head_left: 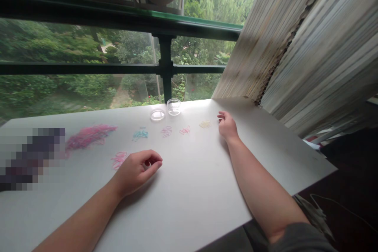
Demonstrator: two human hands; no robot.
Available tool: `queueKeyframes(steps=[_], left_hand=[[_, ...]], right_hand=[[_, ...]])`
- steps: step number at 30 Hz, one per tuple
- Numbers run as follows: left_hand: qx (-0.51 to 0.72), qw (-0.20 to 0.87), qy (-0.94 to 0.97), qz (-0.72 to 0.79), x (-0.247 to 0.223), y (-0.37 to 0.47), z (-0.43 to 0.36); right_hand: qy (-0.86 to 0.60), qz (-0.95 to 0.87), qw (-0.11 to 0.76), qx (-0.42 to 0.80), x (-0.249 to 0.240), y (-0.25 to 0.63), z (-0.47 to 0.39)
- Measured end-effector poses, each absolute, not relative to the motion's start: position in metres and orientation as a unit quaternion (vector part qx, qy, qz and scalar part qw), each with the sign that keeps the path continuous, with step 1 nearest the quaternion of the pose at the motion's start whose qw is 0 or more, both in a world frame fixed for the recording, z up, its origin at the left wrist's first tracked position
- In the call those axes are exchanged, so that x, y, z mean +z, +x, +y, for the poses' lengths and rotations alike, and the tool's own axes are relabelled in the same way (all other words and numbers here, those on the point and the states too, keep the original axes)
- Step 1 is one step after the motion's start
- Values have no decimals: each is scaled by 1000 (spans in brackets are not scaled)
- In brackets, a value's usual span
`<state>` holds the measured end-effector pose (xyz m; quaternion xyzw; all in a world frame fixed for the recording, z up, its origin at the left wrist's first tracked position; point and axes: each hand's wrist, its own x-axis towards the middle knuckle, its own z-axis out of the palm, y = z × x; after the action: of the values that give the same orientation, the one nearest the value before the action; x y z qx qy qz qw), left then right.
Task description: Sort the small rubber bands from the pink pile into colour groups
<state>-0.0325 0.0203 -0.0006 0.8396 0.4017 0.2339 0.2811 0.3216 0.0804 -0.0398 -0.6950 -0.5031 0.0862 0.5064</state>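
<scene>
In the head view, the person's left hand [138,171] is above the white table [191,189], just beside a cluster of pink bands [119,160]. Its grip is together, thumb and forefinger tips meeting; whether anything thin is pinched there cannot be told. The right hand [228,126] is at the right of a small pale-yellow group [204,124], its grip loosely apart, with nothing visible in it. Leftward from that group lie a rosy group [185,130], a lilac group [167,131] and a teal group [141,134], then a large mixed heap [91,138], mostly pink and purple. Behind them, toward the window, a shallow clear dish [157,115] is just beside a taller clear container [174,108]. A pale curtain [254,43] hangs at the right.
</scene>
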Motion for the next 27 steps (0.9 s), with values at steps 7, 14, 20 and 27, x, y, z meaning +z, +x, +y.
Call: queueKeyframes(steps=[7,14,20,27], left_hand=[[226,280,841,404,-1,-32,21],[232,277,842,400,0,-32,20],[226,277,843,401,-1,-33,21],[221,279,843,402,-1,-32,21]], right_hand=[[-670,-492,532,158,-47,315,84],[-642,-502,547,192,-45,308,82],[-637,-480,578,175,-39,309,80],[-601,-490,607,174,-33,302,78]])
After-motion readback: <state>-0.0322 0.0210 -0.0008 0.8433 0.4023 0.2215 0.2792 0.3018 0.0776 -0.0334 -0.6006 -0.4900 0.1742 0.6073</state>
